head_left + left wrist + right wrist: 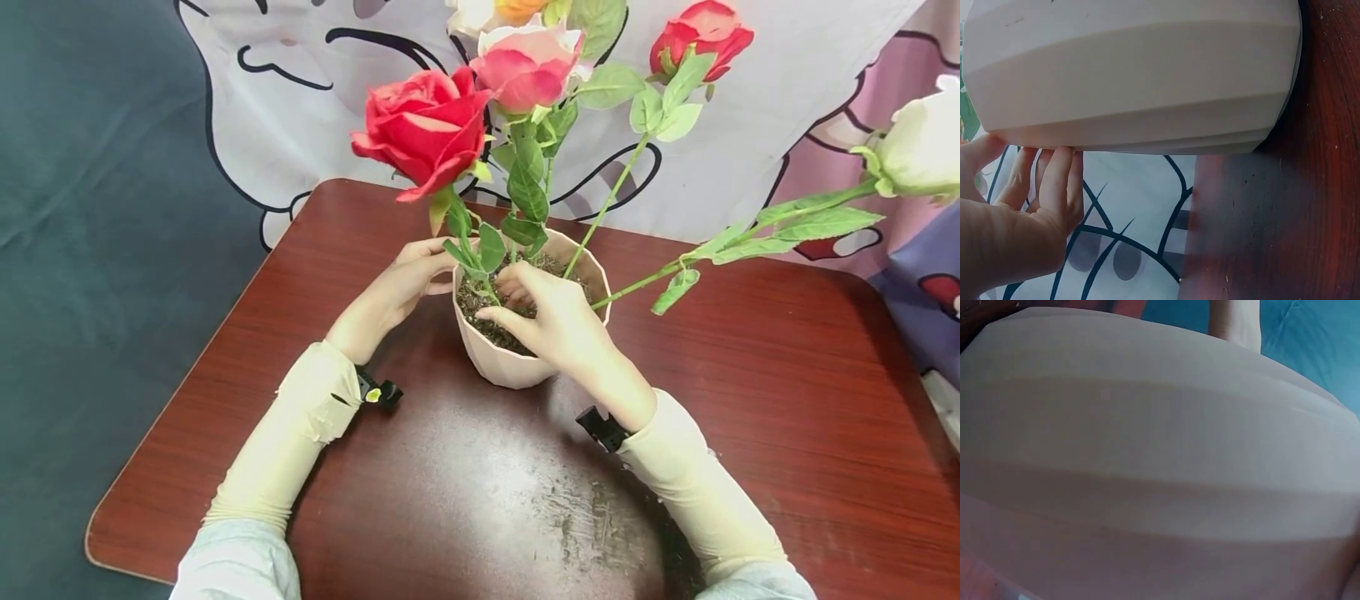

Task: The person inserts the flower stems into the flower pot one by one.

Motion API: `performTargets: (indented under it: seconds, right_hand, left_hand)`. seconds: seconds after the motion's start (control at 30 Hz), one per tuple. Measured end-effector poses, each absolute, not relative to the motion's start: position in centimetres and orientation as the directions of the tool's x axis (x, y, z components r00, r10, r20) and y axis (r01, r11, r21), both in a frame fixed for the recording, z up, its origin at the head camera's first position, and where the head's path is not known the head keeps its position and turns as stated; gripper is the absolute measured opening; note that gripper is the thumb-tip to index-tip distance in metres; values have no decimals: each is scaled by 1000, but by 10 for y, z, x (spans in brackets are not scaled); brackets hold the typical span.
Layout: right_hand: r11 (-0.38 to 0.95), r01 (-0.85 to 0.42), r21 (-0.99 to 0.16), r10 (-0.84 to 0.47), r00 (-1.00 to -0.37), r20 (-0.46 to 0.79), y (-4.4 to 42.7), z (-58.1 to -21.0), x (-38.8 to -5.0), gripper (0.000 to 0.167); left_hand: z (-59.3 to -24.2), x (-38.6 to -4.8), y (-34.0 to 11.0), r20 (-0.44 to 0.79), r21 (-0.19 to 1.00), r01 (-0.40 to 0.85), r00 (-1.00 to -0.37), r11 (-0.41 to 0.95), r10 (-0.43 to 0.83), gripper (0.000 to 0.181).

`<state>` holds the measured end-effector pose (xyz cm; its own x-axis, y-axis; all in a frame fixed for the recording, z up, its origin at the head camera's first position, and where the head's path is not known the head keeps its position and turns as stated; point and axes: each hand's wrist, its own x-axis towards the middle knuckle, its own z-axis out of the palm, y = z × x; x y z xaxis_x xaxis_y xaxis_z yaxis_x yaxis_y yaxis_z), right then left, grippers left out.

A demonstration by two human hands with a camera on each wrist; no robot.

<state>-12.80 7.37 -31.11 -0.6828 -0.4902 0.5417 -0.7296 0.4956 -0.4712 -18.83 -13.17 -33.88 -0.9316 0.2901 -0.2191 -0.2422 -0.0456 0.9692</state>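
A pale pink faceted flowerpot (498, 367) filled with dark soil (489, 332) stands on the table. My left hand (401, 287) holds its left side, thumb near the rim and fingertips partly hidden behind the wall in the left wrist view. Over the soil, my right hand (558, 321) reaches inside the rim, thumb and bent fingers apart, beside the stem base of a large red rose (427, 125). Whether its fingertips press the soil is hidden. The right wrist view is mostly filled by the pot's wall (1147, 437).
Behind stand a pink-and-white rose (528, 67) and a smaller red rose (701, 37). A white rose (922, 146) leans far right over the rim. The brown table (750, 400) has dark smudges near its front. A printed cloth (720, 167) hangs behind.
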Motion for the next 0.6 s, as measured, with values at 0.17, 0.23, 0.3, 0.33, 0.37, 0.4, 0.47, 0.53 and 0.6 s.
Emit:
performTargets:
  seconds: [0.17, 0.23, 0.3, 0.33, 0.37, 0.4, 0.47, 0.53, 0.6]
  right_hand:
    - [384, -825, -414, -496, -562, 662, 86, -310, -118, 31]
    - [330, -863, -383, -505, -504, 700, 92, -308, -111, 28]
    - [290, -893, -344, -515, -448, 731, 100, -308, -103, 23]
    - [280, -906, -317, -513, -421, 748, 105, -308, -99, 22]
    - [282, -914, -291, -507, -399, 764, 110, -309, -96, 23]
    - [291, -919, -266, -494, -382, 781, 116, -310, -93, 24]
    - [336, -916, -219, -437, -357, 825, 128, -315, -89, 25]
    - [418, -891, -179, -350, -340, 873, 141, -322, -87, 26]
    - [513, -841, -171, -250, -336, 908, 154, -328, -87, 29]
  left_hand:
    - [-340, -190, -132, -253, 959, -278, -925, -52, 284, 38]
    - [-340, -189, -134, -264, 956, -290, -922, -53, 284, 39]
    - [-341, -187, -137, -252, 961, -274, -928, -42, 276, 40]
    - [-341, -186, -139, -235, 967, -252, -934, -32, 270, 40]
    - [-342, -184, -140, -204, 976, -216, -943, -14, 262, 39]
    - [-343, -182, -142, -167, 985, -170, -954, 8, 251, 39]
    - [-346, -178, -146, -63, 995, -45, -974, 86, 218, 37]
    - [-350, -173, -152, 68, 962, 112, -981, 248, 179, 35]
    - [-354, -168, -158, 190, 867, 238, -970, 437, 150, 35]
